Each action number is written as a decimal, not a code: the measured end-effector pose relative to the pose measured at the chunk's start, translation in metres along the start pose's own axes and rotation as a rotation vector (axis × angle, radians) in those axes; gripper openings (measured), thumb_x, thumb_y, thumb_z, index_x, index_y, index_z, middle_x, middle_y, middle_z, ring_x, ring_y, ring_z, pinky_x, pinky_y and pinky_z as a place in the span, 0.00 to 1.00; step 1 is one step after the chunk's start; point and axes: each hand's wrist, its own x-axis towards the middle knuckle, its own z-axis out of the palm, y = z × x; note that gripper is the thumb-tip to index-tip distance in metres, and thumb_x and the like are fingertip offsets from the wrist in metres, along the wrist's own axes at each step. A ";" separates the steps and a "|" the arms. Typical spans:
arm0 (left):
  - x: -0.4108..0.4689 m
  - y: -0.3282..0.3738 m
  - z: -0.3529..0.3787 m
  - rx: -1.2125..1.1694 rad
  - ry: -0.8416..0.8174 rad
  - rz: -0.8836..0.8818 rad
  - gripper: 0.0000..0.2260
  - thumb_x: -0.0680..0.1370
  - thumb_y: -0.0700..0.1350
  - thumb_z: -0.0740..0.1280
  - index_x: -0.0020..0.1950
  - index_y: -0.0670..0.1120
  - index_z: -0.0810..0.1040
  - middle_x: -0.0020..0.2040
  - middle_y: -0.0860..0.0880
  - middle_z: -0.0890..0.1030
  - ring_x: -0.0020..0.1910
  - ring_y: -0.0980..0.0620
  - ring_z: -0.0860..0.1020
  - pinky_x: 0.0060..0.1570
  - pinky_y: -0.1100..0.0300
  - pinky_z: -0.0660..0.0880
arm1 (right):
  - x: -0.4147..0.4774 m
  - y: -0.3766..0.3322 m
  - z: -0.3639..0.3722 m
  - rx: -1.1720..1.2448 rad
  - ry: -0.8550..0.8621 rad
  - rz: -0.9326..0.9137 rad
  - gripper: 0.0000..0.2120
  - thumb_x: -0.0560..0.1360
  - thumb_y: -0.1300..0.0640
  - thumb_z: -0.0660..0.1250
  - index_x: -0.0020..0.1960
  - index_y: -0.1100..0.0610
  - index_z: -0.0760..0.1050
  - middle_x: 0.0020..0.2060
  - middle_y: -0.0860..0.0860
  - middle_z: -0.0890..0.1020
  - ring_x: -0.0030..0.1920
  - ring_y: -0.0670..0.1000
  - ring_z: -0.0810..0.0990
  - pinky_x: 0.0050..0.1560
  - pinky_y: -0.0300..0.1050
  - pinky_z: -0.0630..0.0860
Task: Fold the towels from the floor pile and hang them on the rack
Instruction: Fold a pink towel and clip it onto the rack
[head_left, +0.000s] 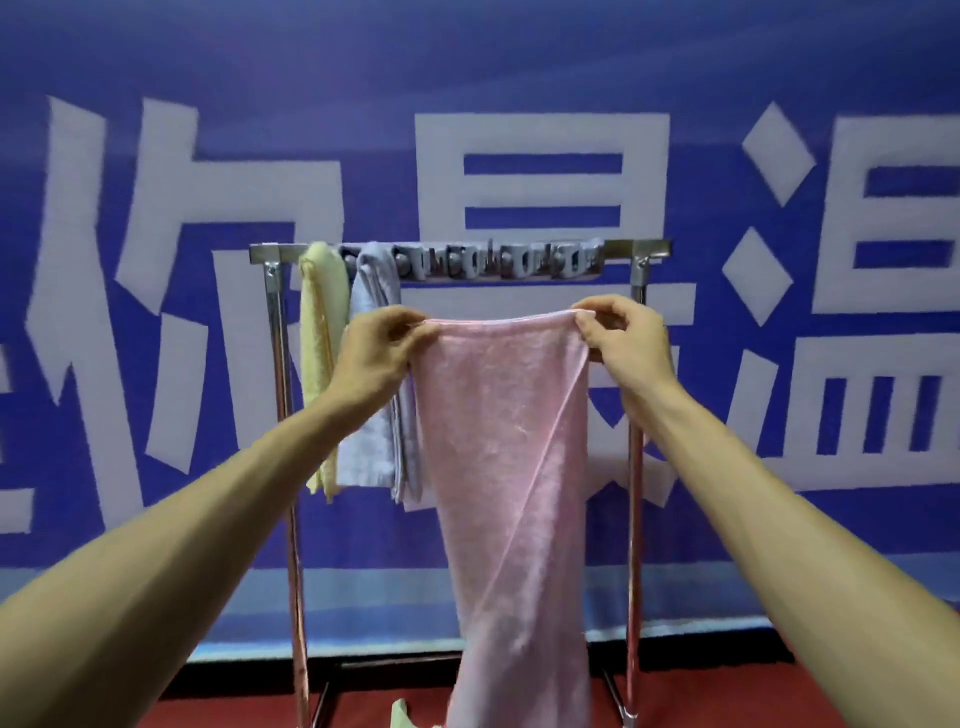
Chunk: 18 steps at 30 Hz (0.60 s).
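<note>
The left hand (376, 345) and right hand (621, 338) each pinch a top corner of the pink towel (509, 467), which is stretched taut between them and hangs long below, its lower end out of view near the floor. It is held in front of the rack (644, 249), whose bar runs above and beyond both hands. The towel looks narrowed but twisted: a diagonal crease runs down from under the right hand, so if it is hung as it is, the fold would likely sit crooked. The grips are light fingertip pinches on the hem, and a corner could slip as the towel is lifted over the bar and drop the whole length. Just beyond the left hand hang a grey towel (374, 291) and, further left, a yellow towel (317, 364). A sweep of that hand could drag the grey one off or overlap it. The clips (498, 262) crowding the bar above the gap between the hands could snag the hem. Below the hands, a pale towel (402, 717) lies by the trailing end and might get caught.
</note>
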 end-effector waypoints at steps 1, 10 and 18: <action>0.009 0.007 -0.002 0.017 0.013 0.028 0.08 0.76 0.43 0.70 0.51 0.40 0.83 0.40 0.47 0.83 0.34 0.62 0.76 0.39 0.59 0.77 | 0.007 -0.006 -0.001 -0.006 0.015 -0.020 0.07 0.77 0.63 0.65 0.45 0.53 0.79 0.40 0.48 0.82 0.43 0.46 0.80 0.46 0.43 0.80; 0.037 0.065 -0.011 0.098 0.216 0.120 0.06 0.77 0.41 0.68 0.50 0.40 0.82 0.43 0.49 0.81 0.43 0.53 0.78 0.42 0.71 0.72 | 0.035 -0.052 -0.005 -0.156 0.049 -0.097 0.06 0.76 0.63 0.65 0.49 0.57 0.80 0.41 0.49 0.81 0.44 0.48 0.79 0.43 0.41 0.78; 0.039 0.081 -0.019 0.047 0.238 0.110 0.05 0.77 0.40 0.68 0.49 0.40 0.82 0.42 0.50 0.81 0.41 0.55 0.78 0.41 0.69 0.74 | 0.044 -0.079 -0.019 -0.183 -0.070 -0.199 0.04 0.77 0.61 0.65 0.50 0.58 0.78 0.42 0.48 0.80 0.43 0.46 0.79 0.38 0.35 0.78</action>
